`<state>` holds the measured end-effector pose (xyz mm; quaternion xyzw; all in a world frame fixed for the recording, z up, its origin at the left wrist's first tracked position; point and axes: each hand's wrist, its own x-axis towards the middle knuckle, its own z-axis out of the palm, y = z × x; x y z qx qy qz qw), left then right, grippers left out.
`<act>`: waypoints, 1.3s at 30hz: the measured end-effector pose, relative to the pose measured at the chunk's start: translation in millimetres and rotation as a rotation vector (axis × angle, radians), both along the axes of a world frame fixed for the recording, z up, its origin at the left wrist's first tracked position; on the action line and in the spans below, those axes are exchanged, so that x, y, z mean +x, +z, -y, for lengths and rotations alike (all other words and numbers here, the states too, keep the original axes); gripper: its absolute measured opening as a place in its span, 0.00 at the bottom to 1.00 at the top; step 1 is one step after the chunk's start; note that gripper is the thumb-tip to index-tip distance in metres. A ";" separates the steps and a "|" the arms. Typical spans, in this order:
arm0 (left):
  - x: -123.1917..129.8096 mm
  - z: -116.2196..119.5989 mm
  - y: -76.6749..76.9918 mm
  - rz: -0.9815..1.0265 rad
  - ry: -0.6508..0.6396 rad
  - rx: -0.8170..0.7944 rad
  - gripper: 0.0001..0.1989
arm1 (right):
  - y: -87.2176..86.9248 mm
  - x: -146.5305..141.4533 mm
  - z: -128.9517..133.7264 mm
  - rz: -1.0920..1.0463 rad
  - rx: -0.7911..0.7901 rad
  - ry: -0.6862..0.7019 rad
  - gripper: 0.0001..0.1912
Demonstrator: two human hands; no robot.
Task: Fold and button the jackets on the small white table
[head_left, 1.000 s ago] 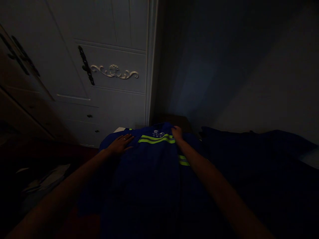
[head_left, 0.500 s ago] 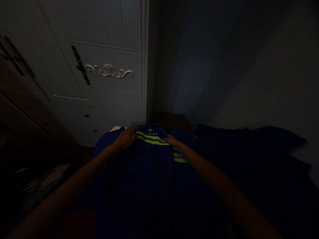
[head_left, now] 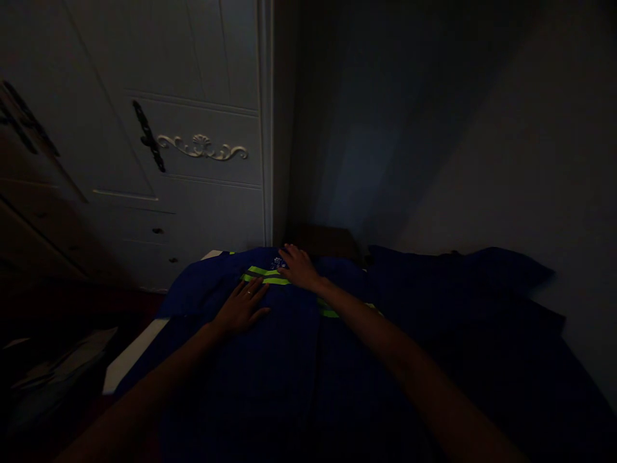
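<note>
A dark blue work jacket [head_left: 270, 347] lies spread out before me, with yellow-green and grey reflective stripes [head_left: 263, 276] and a small white print [head_left: 278, 262] across its upper part. My left hand [head_left: 241, 307] rests flat on it just below the stripe, fingers spread, a ring on one finger. Over the right end of the stripe and beside the print lies my right hand [head_left: 299, 267], open with its fingers stretched out. A second stripe [head_left: 328, 313] shows partly under my right forearm. The lower part of the jacket fades into darkness.
A white wardrobe [head_left: 212, 212] with dark handles and scroll trim stands ahead on the left. Behind the jacket is a dark brown box-like object [head_left: 325, 241]. Blue cloth with pillow-like shapes [head_left: 457, 276] lies right, against the wall [head_left: 506, 161]. Dim items [head_left: 62, 366] lie lower left.
Both hands have let go of the jacket's fabric and now lie open on it. My right hand has moved left and up, my left slightly down. A pale strip shows at left.
</note>
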<state>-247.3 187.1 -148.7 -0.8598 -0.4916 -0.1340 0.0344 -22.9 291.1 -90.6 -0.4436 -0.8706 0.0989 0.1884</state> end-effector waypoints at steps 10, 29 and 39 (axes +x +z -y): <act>1.3 9.2 4.3 0.143 0.105 0.012 0.27 | -57.3 -5.7 -11.3 -0.012 -0.076 -0.108 0.23; 3.8 9.2 10.1 0.263 0.173 0.001 0.27 | -59.0 -4.1 -11.1 -0.111 -0.041 -0.175 0.16; 3.7 8.4 8.5 0.256 0.174 0.002 0.26 | -52.4 -4.0 -7.0 -0.156 -0.058 -0.176 0.15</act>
